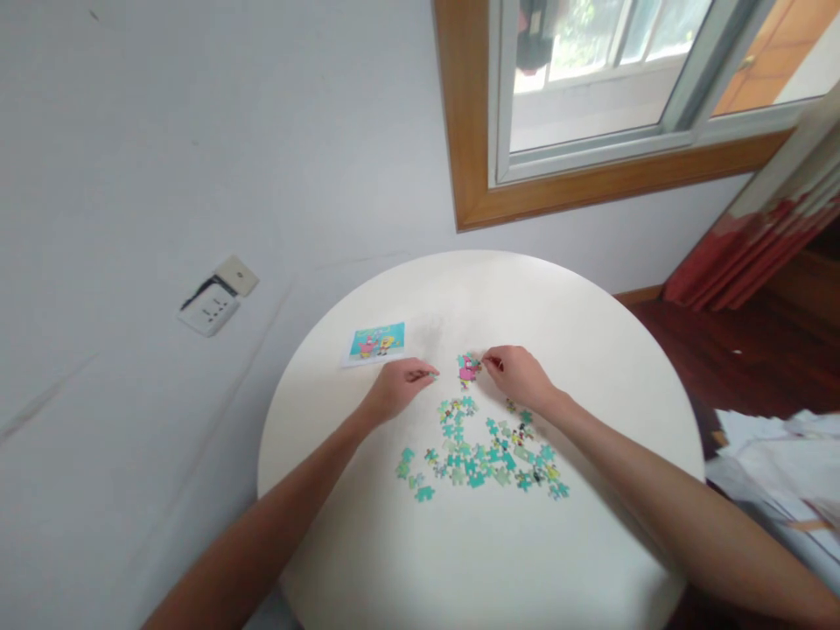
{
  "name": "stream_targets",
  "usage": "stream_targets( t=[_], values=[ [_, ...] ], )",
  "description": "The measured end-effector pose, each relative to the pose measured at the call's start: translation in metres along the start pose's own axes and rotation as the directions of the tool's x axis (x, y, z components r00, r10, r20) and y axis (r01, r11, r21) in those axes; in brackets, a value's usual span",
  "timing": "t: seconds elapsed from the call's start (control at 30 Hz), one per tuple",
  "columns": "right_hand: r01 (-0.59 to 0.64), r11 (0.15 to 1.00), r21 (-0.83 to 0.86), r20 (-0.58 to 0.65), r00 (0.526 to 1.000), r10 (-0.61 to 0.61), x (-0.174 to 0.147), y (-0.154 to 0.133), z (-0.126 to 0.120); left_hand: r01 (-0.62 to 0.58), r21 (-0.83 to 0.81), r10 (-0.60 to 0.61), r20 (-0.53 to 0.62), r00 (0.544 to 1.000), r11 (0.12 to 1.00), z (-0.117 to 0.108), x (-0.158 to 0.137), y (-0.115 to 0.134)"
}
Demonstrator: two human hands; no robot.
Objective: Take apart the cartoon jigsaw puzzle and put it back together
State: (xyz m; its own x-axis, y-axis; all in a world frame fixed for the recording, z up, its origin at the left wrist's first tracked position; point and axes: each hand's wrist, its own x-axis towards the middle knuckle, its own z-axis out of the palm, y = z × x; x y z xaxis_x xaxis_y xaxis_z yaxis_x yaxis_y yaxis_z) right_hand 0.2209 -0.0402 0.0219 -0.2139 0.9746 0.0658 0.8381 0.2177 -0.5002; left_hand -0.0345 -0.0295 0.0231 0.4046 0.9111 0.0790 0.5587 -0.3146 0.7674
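Observation:
My left hand is closed in a pinch, with a small jigsaw puzzle piece at its fingertips, just above the table. My right hand pinches at the right edge of a small joined patch of puzzle, which shows a pink figure on teal. A puzzle piece seems to be between its fingertips, mostly hidden by them. Nearer to me, between my forearms, lie several loose puzzle pieces, mainly teal and pale green, some with yellow or dark parts.
A reference picture with pink and yellow cartoon figures lies on the round white table, left of the patch. The table stands against a wall with a socket and a window. Papers are piled at the right.

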Motion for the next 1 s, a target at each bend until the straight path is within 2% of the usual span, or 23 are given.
stream_targets(
  t=[0.07, 0.17, 0.33, 0.8, 1.0],
  values=[
    [-0.004, 1.0, -0.014, 0.014, 1.0, 0.004, 0.0, -0.001, 0.002, 0.107, -0.161, -0.115, -0.041, 0.993, 0.981, 0.01, 0.02, -0.001],
    [0.018, 1.0, -0.023, 0.041, 0.999, -0.017, -0.002, -0.005, 0.005, 0.165, -0.283, -0.181, -0.031, 0.983, 0.945, 0.023, 0.041, 0.0],
    [0.116, 0.991, -0.066, 0.103, 0.989, -0.108, -0.003, -0.008, 0.008, 0.114, -0.102, -0.123, -0.091, 0.988, 0.988, 0.031, 0.05, -0.001],
    [0.105, 0.988, -0.112, 0.113, 0.989, -0.092, -0.006, -0.011, 0.011, 0.191, -0.113, -0.191, 0.009, 0.982, 0.975, 0.031, 0.054, -0.005],
    [0.096, 0.991, -0.097, 0.099, 0.991, -0.086, -0.006, -0.012, 0.011, 0.208, -0.014, -0.207, 0.043, 0.977, 0.978, 0.028, 0.054, -0.003]
  ],
)
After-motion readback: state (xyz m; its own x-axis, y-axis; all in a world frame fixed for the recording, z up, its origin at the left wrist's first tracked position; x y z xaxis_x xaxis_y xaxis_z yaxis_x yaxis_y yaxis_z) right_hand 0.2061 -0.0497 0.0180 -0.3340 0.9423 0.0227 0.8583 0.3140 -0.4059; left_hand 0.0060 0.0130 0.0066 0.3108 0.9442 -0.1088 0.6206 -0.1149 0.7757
